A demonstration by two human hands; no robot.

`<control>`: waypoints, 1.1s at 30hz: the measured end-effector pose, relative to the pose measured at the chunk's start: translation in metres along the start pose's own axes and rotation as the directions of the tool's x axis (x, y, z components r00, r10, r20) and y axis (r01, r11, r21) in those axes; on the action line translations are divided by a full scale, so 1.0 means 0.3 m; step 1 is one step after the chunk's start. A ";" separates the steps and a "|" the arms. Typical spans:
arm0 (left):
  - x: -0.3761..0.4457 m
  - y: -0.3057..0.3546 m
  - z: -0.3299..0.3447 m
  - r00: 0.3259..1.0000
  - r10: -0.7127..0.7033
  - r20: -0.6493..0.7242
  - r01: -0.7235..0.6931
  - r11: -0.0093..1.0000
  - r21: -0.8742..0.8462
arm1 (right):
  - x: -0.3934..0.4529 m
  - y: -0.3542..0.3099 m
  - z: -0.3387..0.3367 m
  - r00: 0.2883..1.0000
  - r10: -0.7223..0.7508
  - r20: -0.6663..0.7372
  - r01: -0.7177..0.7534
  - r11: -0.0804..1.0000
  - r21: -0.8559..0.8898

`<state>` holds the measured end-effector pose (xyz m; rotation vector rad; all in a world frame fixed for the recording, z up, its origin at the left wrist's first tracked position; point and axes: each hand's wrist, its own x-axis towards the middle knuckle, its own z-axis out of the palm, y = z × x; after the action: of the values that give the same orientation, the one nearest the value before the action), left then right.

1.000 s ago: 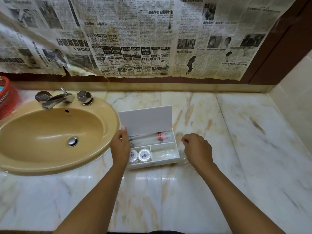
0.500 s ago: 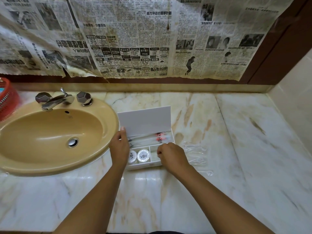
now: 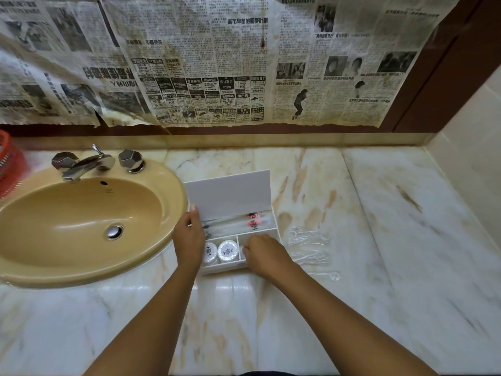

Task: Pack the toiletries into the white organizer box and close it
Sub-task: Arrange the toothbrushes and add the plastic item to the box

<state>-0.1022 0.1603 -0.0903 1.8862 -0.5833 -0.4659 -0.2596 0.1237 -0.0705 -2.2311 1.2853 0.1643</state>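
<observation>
- The white organizer box (image 3: 245,263) sits on the marble counter (image 3: 352,308), just right of the sink (image 3: 81,226), with its lid (image 3: 229,195) standing up on the far side.
- Inside, the long far compartment holds wrapped toothbrushes (image 3: 238,221) lying left to right, their red-printed ends toward the right.
- The near-left compartment holds two round white tins (image 3: 227,251) side by side; the left one is partly hidden by the left hand.
- The right hand (image 3: 264,255) is over the near-right compartment, fingers curled down into it. Whether they pinch an item there cannot be told, since the knuckles cover the fingertips and the compartment floor.
- The left hand (image 3: 189,237) holds the box's left end, its thumb up against the lid's lower left corner and its fingers wrapped round the side wall, steadying it.
- Clear plastic packets (image 3: 307,246) lie on the counter just right of the box, apart from both hands, with one more small piece nearer the camera.
- Judged step: packing is in hand, with the right hand working in the near-right compartment; closing is not yet done.
- The next move likely calls for the right hand to come out, reach right for the clear packets and bring them in. They look thin and slippery, so a careful pinch would be wise.
- The lid should only come down once nothing sticks up above the walls.
- Farther out are the tap (image 3: 86,164) behind the sink, a red basket (image 3: 9,161) at the far left and old newspaper (image 3: 217,63) covering the wall.
</observation>
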 end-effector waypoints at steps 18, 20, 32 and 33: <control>-0.007 -0.001 -0.006 1.000 0.018 0.020 -0.018 1.000 -0.005 | -0.108 0.169 -0.110 0.942 0.145 -0.304 -0.150 0.989 0.008; -0.008 0.000 -0.006 1.000 0.016 0.019 -0.016 1.000 -0.010 | -0.122 0.201 -0.088 0.963 0.184 -0.199 -0.202 0.977 -0.074; -0.006 -0.005 -0.007 1.000 0.014 0.009 -0.014 1.000 -0.015 | -0.120 0.233 -0.074 0.946 0.259 -0.193 -0.278 0.957 -0.080; -0.006 -0.004 -0.007 1.000 0.014 0.008 -0.013 1.000 -0.020 | -0.118 0.229 -0.082 0.943 0.251 -0.217 -0.272 0.960 -0.070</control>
<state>-0.1022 0.1634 -0.0906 1.8609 -0.5943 -0.4694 -0.3397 0.1112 -0.0644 -2.1955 1.7216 0.0989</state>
